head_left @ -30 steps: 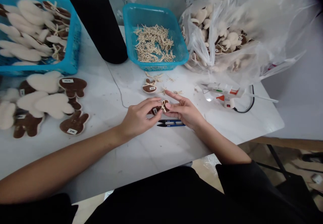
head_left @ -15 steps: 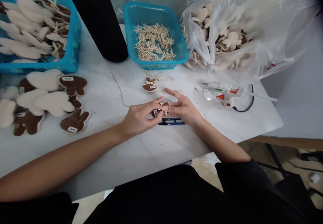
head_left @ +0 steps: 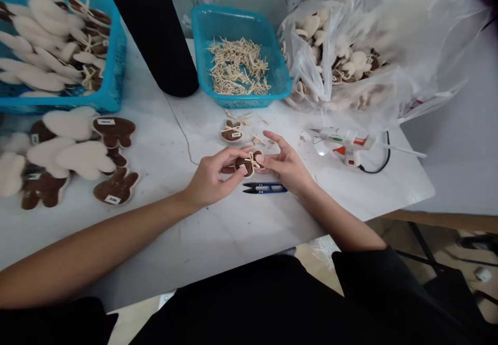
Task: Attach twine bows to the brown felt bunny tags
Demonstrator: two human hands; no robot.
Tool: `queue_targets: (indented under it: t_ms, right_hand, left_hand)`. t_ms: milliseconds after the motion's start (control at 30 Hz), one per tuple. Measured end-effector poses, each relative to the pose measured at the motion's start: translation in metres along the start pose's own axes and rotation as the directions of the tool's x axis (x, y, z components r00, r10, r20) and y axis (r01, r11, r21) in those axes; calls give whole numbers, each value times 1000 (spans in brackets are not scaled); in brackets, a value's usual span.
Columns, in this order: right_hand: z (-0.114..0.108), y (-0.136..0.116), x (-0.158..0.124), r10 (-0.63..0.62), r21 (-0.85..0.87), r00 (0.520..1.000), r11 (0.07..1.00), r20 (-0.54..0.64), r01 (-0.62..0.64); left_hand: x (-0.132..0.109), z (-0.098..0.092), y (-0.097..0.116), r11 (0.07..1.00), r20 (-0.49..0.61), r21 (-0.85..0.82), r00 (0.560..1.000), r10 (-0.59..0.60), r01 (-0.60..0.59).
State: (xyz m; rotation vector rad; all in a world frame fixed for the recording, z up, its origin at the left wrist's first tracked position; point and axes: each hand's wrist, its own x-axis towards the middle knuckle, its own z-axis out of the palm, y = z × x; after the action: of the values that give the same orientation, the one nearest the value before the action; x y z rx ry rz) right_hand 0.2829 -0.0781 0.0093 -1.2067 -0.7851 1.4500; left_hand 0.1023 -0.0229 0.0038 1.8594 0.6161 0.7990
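Observation:
Both hands hold one small brown plush bunny head [head_left: 243, 162] with a cream bow [head_left: 252, 163] and a white label. My left hand [head_left: 213, 176] grips its left end, thumb near the label. At its right end, by the ears, my right hand [head_left: 288, 166] pinches it between thumb and fingers, its index finger stretched away. Blue thread snips [head_left: 265, 188] lie on the table just below. Another brown bunny head with a bow [head_left: 231, 130] rests beyond my hands, beside loose cream cord bows [head_left: 257, 138].
A blue basket of cream bows [head_left: 243, 98] stands at the back. Left of it are a black bottle [head_left: 155, 39] and a blue basket of plush pieces [head_left: 112, 70]. Several bunny heads [head_left: 116, 185] lie at left. A glue gun [head_left: 350, 142] and plastic bag [head_left: 327, 65] are at right.
My left thumb and fingers have shifted from the bow to the bunny's left side, so more of its face and bow shows. The thread snips are less covered.

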Motion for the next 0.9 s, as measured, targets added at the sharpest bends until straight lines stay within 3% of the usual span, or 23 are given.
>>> queue_targets:
  t_ms: [100, 633, 800, 900]
  right_hand:
    - [-3, -2, 1, 16, 50, 1000, 999, 1, -16]
    - [-2, 1, 3, 23, 49, 1000, 998, 21, -24]
    - [-2, -11, -1, -76, 219, 995, 972, -60, 87]
    - [-7, -23, -6, -79, 415, 997, 907, 18, 64]
  left_hand:
    - [1, -1, -1, 997, -20, -48, 998, -63, 62]
    - [-2, -1, -2, 985, 26, -156, 997, -74, 77]
    - [0, -7, -1, 983, -87, -147, 989, -123, 109]
    - [1, -9, -3, 990, -160, -124, 984, -81, 62]
